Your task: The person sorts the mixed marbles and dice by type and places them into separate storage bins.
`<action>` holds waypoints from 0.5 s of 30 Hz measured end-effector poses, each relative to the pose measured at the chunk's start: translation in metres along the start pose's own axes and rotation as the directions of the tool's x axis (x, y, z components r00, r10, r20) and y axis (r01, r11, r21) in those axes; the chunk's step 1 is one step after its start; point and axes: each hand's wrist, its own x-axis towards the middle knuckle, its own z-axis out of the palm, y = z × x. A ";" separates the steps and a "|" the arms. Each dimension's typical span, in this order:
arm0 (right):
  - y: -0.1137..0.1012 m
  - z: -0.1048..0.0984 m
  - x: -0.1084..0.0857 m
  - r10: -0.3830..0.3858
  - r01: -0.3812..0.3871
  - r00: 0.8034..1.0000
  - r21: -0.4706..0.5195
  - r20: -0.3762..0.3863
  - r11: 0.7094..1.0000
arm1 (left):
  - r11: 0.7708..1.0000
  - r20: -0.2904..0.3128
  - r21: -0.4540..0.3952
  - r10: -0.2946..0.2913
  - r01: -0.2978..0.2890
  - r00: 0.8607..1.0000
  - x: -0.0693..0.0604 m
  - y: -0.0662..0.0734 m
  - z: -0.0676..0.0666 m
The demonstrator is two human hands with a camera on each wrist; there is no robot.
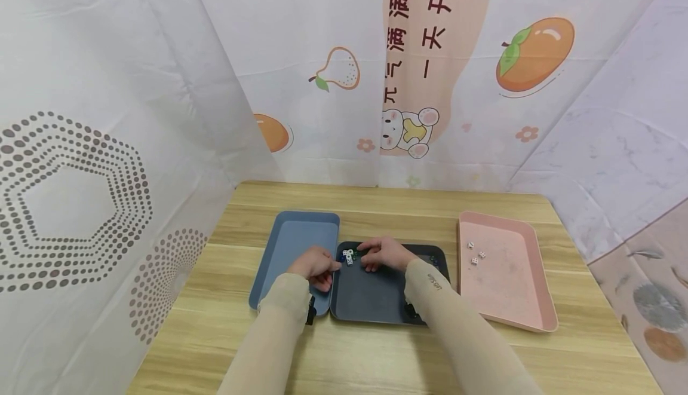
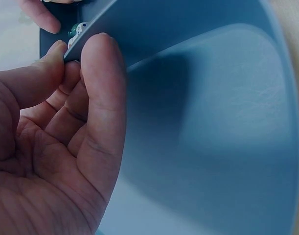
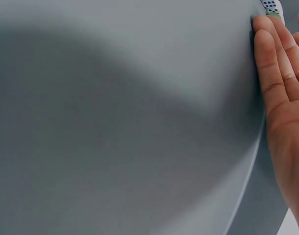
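Note:
Several white dice (image 1: 349,256) sit in a cluster at the far left corner of the dark gray tray (image 1: 365,308), with small green and dark blue pieces beside them. My left hand (image 1: 317,265) pinches the side wall between the blue tray (image 1: 306,214) and the dark tray; in the left wrist view its thumb (image 2: 50,61) and fingers lie on either side of that wall. Over the dark tray, my right hand (image 1: 384,253) reaches toward the dice. Its extended fingers (image 3: 272,73) are close to a white die (image 3: 271,7) in the right wrist view; contact is unclear.
To the right, a pink tray (image 1: 510,299) holds three white dice (image 1: 475,260). Small green and dark pieces (image 1: 433,259) lie in the dark tray's far right corner. All trays rest on a wooden table (image 1: 371,359), with a printed curtain (image 1: 322,114) behind it.

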 end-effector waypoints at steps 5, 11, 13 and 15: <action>0.002 0.002 0.002 0.003 -0.003 1.000 -0.005 -0.009 1.000 | 1.000 0.004 0.001 -0.001 0.001 1.000 0.000 0.000 0.000; 0.001 0.006 0.005 0.020 -0.020 1.000 -0.021 -0.013 1.000 | 1.000 0.005 0.000 -0.005 0.005 1.000 0.002 -0.001 0.000; 0.000 0.008 0.006 0.028 -0.028 0.999 -0.031 -0.016 0.999 | 1.000 0.007 0.000 -0.005 0.005 1.000 0.002 -0.001 0.000; 0.000 0.009 0.007 0.034 -0.034 0.999 -0.041 -0.016 0.999 | 1.000 0.009 0.001 -0.004 0.004 1.000 0.002 -0.001 0.000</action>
